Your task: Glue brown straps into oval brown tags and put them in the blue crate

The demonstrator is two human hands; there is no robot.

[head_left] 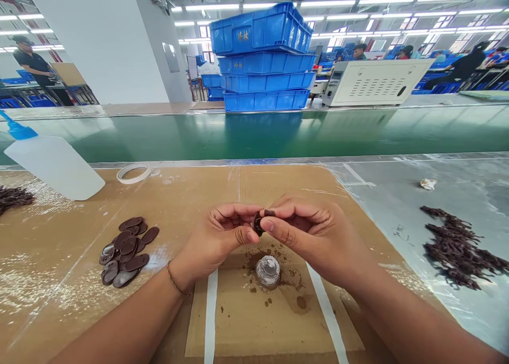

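Between the fingertips of both hands is a small dark brown piece (258, 224), mostly covered by the fingers. My left hand (222, 236) pinches its left side with thumb and forefinger. From the right, my right hand (310, 228) grips what looks like the same piece or a second bit touching it; I cannot tell which. Just below the hands a small round cup (268, 271), clear with whitish contents, stands on a taped cardboard sheet (246, 321) spotted with dark wet drops. Left of my left hand lies a heap of flat oval brown pieces (128, 247).
A white squeeze bottle (55, 165) with a blue top leans at the left, near a tape roll (134, 173). Dark brown strands (457, 247) lie at the right. Beyond the green belt (178, 136) stand stacked blue crates (266, 61) and a beige machine (374, 81). Other people work farther back.
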